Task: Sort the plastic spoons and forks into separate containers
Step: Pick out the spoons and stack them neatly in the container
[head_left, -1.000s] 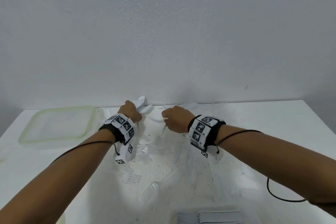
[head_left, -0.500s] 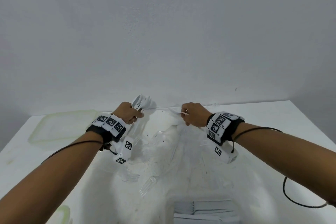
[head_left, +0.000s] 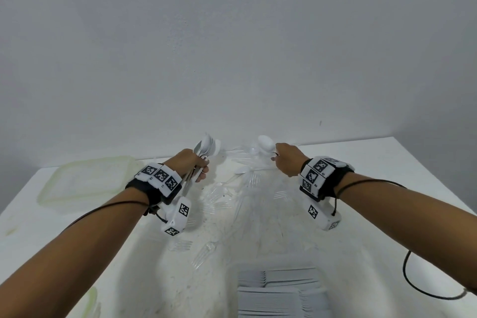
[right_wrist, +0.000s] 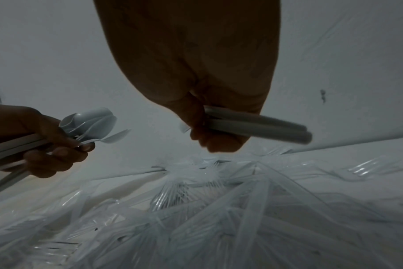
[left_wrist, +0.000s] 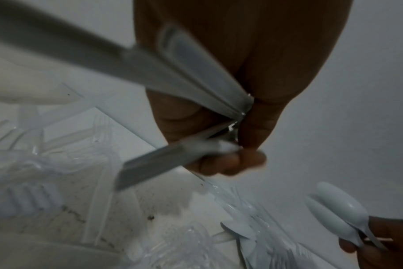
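Right, spoons first: my left hand (head_left: 193, 165) has its fingers curled round a bunch of white spoons (head_left: 206, 147), bowls fanned upward, handles running down past the wrist. My right hand (head_left: 286, 160) is closed round a couple more spoons (head_left: 265, 144), bowls toward the wall. Both hands are lifted over the scattered clear forks (head_left: 222, 196) on the white table (head_left: 387, 188). Now the containers: one clear tub (head_left: 85, 181) sits at far left, and I can't make out anything inside it. Another container (head_left: 280, 292) at the bottom edge holds stacked forks laid in neat rows, but it's cut off by the frame. Clear plastic on white washes out; I can't count the loose forks. A green-rimmed corner (head_left: 91, 299) peeks in at bottom left, mostly out of view.
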`<state>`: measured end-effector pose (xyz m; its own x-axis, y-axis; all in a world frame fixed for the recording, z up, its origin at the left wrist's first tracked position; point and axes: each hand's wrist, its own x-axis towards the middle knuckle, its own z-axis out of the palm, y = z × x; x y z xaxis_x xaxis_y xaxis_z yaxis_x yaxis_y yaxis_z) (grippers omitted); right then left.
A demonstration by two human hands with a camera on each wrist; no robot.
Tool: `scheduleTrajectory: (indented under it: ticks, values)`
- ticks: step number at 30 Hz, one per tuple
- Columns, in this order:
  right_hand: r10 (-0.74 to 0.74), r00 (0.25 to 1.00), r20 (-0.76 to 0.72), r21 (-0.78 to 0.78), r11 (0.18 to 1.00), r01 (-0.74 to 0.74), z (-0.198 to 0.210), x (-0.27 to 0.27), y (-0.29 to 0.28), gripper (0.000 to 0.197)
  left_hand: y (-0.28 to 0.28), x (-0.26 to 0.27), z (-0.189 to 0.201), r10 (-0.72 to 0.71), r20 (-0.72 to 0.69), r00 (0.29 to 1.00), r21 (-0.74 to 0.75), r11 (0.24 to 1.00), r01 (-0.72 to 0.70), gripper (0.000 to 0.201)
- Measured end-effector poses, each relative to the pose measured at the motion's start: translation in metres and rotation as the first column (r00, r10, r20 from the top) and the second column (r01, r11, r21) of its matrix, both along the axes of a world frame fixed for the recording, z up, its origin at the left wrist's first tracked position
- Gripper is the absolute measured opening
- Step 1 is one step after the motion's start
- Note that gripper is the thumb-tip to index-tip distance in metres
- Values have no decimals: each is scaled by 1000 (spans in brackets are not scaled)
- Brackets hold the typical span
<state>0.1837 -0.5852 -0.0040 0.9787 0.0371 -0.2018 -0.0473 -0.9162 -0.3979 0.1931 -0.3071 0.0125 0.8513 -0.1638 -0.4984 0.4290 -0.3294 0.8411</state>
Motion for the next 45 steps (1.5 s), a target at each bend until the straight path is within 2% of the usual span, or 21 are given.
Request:
scheduleTrajectory:
  ticks: [2, 4, 6, 11, 13, 16, 21, 22, 24, 25, 28, 33, 37, 41, 45]
  values:
    - [2, 1000, 12, -6, 1000, -2, -1, -1, -6, 11, -8, 0, -2, -40, 51, 998, 49, 998, 37, 21]
    - [-11, 999, 54, -32, 999, 13, -2, 0, -9, 25, -13, 0, -3, -95, 91, 991, 108, 990, 85, 20]
    - [15, 995, 103, -78, 997, -7, -2, 2, -8, 31, -16, 0, -6, -153, 125, 980, 178, 975, 130, 22]
    - [127, 989, 79, -115, 986, -117, -8, 17, 5, 30, -13, -4, -13, -284, 128, 950, 406, 889, 211, 27]
    - [168, 985, 32, -146, 976, -162, -16, 26, 13, 28, -15, -11, -17, -292, 100, 951, 416, 881, 227, 27]
    - [233, 972, 7, -231, 946, -226, -26, 33, 23, 12, -27, -26, -24, -334, 106, 937, 401, 876, 267, 26]
    - [325, 945, -21, -351, 883, -311, -43, 41, 28, 16, -53, -48, -46, -438, 161, 884, 525, 797, 299, 14]
    - [340, 940, -19, -356, 876, -324, -45, 43, 28, 16, -57, -49, -48, -458, 179, 871, 573, 768, 285, 17]
    - [370, 929, -12, -356, 866, -350, -47, 44, 28, 13, -63, -49, -53, -494, 198, 846, 663, 704, 255, 36]
    - [385, 923, -6, -359, 860, -362, -47, 44, 27, 10, -67, -48, -56, -500, 217, 838, 683, 691, 236, 39]
    - [409, 913, 6, -382, 844, -376, -51, 46, 26, 10, -75, -41, -63, -469, 269, 841, 680, 711, 179, 30]
    - [398, 917, 8, -403, 841, -362, -52, 46, 25, 19, -87, -27, -69, -462, 191, 866, 703, 680, 208, 34]
    - [383, 923, 25, -394, 853, -343, -48, 41, 19, 19, -94, -21, -69, -453, 221, 863, 688, 701, 191, 12]
    - [317, 947, 47, -275, 916, -292, -40, 36, 6, 14, -96, -13, -64, -346, 308, 886, 654, 753, 67, 26]
    - [304, 952, 24, -262, 921, -288, -37, 32, -4, 12, -103, -9, -65, -374, 268, 888, 702, 707, 86, 23]
